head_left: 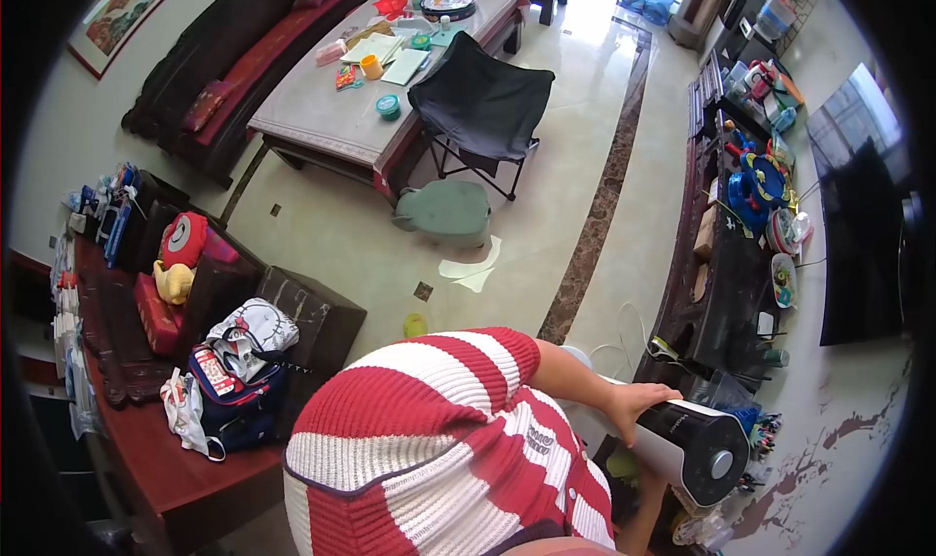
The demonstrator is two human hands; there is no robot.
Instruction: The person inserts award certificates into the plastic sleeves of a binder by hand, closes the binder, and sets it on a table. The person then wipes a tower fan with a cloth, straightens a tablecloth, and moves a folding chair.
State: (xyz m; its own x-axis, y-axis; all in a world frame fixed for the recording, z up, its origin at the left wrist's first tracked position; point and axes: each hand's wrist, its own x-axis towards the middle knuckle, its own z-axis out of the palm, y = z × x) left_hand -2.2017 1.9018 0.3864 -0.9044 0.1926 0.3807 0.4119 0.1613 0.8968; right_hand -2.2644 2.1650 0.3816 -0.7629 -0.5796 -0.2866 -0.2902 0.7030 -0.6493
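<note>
A white and black appliance (717, 457) with a round silver knob on its dark face is at the lower right, beside the dark cabinet. My left hand (639, 407) rests on its upper edge, thumb apart from the other fingers, palm against the white side. Lower down, my right hand (651, 480) is at the appliance's underside, its fingers mostly hidden behind the body. A small green thing (621, 465) lies beside that hand; what it is cannot be made out.
A long dark cabinet (720, 293) with toys runs along the right wall. A black folding chair (487, 103) and grey-green stool (450, 213) stand by the low table (322, 117). A backpack (239, 400) sits on the red-brown wooden surface (185, 468). White cables trail across the floor.
</note>
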